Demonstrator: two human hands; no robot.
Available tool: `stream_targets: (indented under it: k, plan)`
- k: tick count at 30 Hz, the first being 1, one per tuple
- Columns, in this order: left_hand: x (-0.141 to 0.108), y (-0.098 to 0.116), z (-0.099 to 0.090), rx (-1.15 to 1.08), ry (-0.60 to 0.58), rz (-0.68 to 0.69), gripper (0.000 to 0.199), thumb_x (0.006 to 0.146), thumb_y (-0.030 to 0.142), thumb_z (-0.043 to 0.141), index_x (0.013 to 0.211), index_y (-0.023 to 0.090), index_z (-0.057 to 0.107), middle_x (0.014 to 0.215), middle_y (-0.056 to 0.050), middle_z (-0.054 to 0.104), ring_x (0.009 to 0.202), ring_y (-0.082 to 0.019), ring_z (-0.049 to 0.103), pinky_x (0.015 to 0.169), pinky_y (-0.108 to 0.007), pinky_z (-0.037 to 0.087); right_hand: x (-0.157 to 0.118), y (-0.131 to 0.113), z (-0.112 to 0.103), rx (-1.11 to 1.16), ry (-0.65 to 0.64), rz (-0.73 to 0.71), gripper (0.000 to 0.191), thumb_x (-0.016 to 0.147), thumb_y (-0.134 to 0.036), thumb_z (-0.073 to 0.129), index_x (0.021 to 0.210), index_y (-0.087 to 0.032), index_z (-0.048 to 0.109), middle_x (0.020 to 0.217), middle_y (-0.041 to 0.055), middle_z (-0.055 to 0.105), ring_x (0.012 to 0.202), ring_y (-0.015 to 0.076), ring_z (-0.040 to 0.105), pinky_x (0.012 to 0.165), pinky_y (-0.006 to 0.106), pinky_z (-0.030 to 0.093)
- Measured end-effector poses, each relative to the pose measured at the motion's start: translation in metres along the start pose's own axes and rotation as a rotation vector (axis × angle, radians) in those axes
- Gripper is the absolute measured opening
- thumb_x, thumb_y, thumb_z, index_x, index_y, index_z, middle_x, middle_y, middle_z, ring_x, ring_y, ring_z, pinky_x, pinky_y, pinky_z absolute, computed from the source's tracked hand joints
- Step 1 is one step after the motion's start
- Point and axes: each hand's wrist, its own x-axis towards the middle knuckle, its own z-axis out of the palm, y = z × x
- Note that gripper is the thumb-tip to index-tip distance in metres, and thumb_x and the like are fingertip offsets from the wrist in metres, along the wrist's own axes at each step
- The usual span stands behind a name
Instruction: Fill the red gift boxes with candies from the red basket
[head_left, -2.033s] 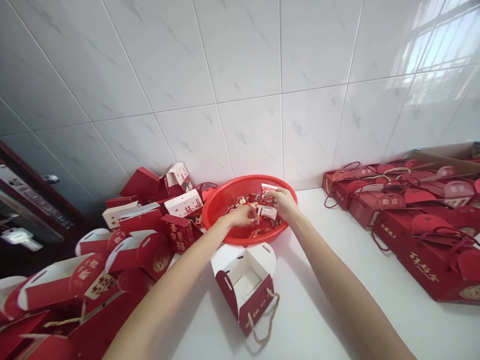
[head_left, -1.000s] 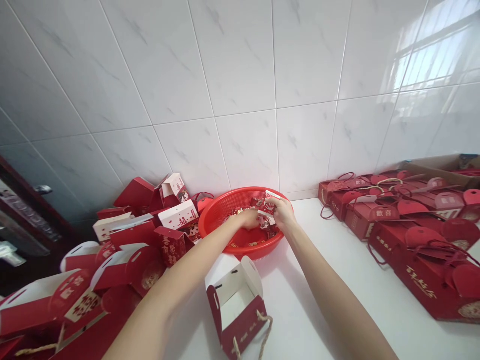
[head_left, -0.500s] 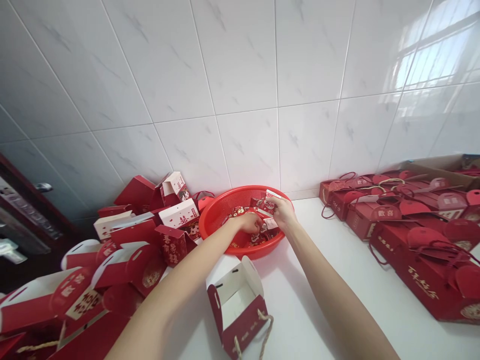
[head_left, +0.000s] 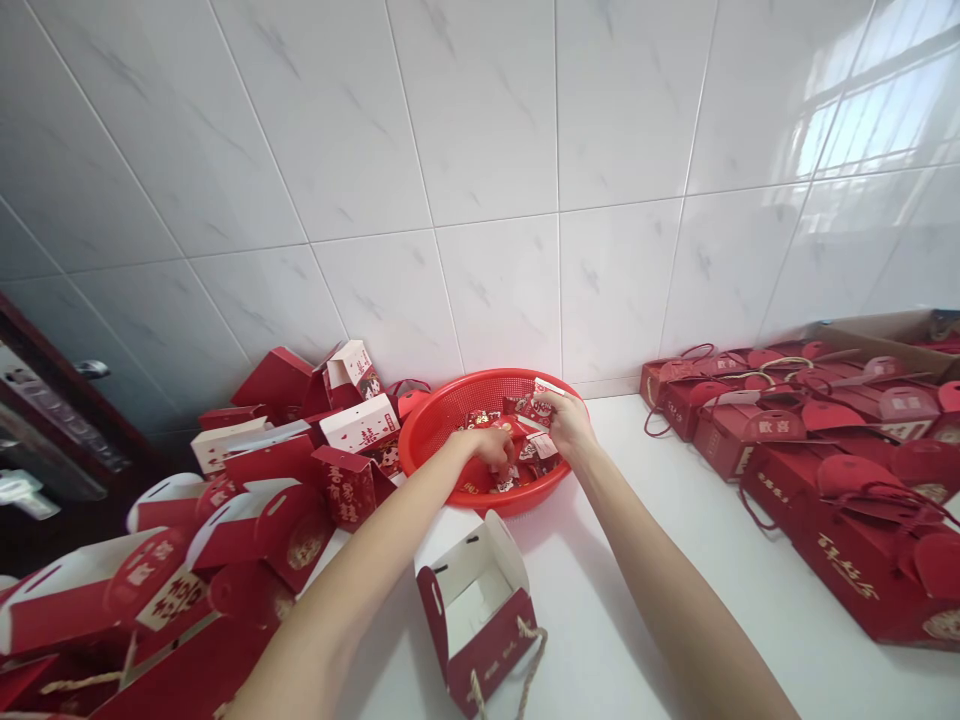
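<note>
A red plastic basket (head_left: pixel 431 425) holds several small red, white and gold wrapped packets (head_left: pixel 540 452). Inside it, my left hand (head_left: pixel 491 448) reaches down among the packets with its fingers bent; their tips are partly hidden. My right hand (head_left: pixel 568 422), at the basket's right side, is closed on a red and white packet (head_left: pixel 546 393). In front of the basket stands an open dark red box (head_left: pixel 487 655) with a white inside and a rope handle. No contents show in it.
Red and white boxes (head_left: pixel 270 530), many with lids up, are piled on the left. Closed red boxes (head_left: pixel 817 520) with cord handles stand in rows on the right of the white table (head_left: pixel 630 620). Behind is a tiled wall (head_left: pixel 495 290).
My left hand has shifted slightly to the left in the basket, and its fingers reach lower. My right hand keeps its packet at nearly the same place. The view has moved slightly.
</note>
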Motion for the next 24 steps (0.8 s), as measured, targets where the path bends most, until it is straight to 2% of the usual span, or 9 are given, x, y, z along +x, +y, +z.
stream_targets:
  k: [6,12,15,18,21,24]
  plan:
    - [-0.006,-0.002,-0.002,-0.003,-0.085,-0.060,0.013,0.051,0.015,0.076,0.059,0.019,0.067,0.061,-0.003,0.069,0.068,-0.023,0.067,0.066,-0.031,0.053,0.000,0.002,-0.001,-0.025,0.009,-0.018,0.021,0.054,-0.018,0.072,0.059,-0.020,0.052,0.052,-0.0036,0.059,0.049,0.0123,0.057,0.049,0.025,0.050]
    - [-0.006,-0.008,0.008,0.018,-0.171,-0.144,0.017,0.044,0.011,0.074,0.050,0.019,0.060,0.049,-0.005,0.064,0.057,-0.026,0.065,0.054,-0.033,0.051,0.000,0.002,0.000,-0.031,0.028,-0.024,0.018,0.055,-0.017,0.072,0.061,-0.020,0.055,0.054,-0.0032,0.062,0.052,0.0136,0.060,0.050,0.026,0.052]
    - [-0.010,-0.011,0.010,-0.009,-0.160,-0.150,0.018,0.042,0.010,0.073,0.049,0.019,0.060,0.048,-0.004,0.063,0.053,-0.024,0.062,0.050,-0.031,0.049,0.001,0.003,-0.002,-0.039,0.019,-0.022,0.022,0.056,-0.018,0.076,0.062,-0.021,0.055,0.055,-0.0037,0.063,0.053,0.0146,0.061,0.049,0.027,0.053]
    - [-0.019,-0.019,0.002,-0.088,-0.042,-0.114,0.018,0.041,0.011,0.076,0.052,0.018,0.064,0.054,-0.004,0.066,0.054,-0.021,0.061,0.050,-0.029,0.046,0.001,0.002,-0.003,-0.046,0.022,-0.014,0.023,0.056,-0.017,0.077,0.062,-0.022,0.055,0.055,-0.0038,0.063,0.054,0.0144,0.061,0.049,0.026,0.054]
    - [-0.032,-0.032,-0.013,-0.248,0.194,-0.046,0.016,0.051,0.025,0.076,0.060,0.018,0.065,0.063,-0.002,0.068,0.062,-0.018,0.061,0.055,-0.027,0.045,-0.001,0.001,-0.002,-0.051,0.030,0.006,0.022,0.055,-0.016,0.076,0.060,-0.021,0.055,0.054,-0.0038,0.063,0.054,0.0144,0.061,0.048,0.026,0.054]
    - [-0.043,-0.045,-0.023,-0.422,0.418,-0.005,0.026,0.061,0.041,0.072,0.062,0.019,0.058,0.065,0.000,0.064,0.064,-0.016,0.059,0.059,-0.026,0.045,-0.004,0.000,0.001,-0.054,0.017,0.029,0.021,0.055,-0.012,0.074,0.059,-0.021,0.056,0.054,-0.0029,0.063,0.053,0.0140,0.060,0.045,0.024,0.052]
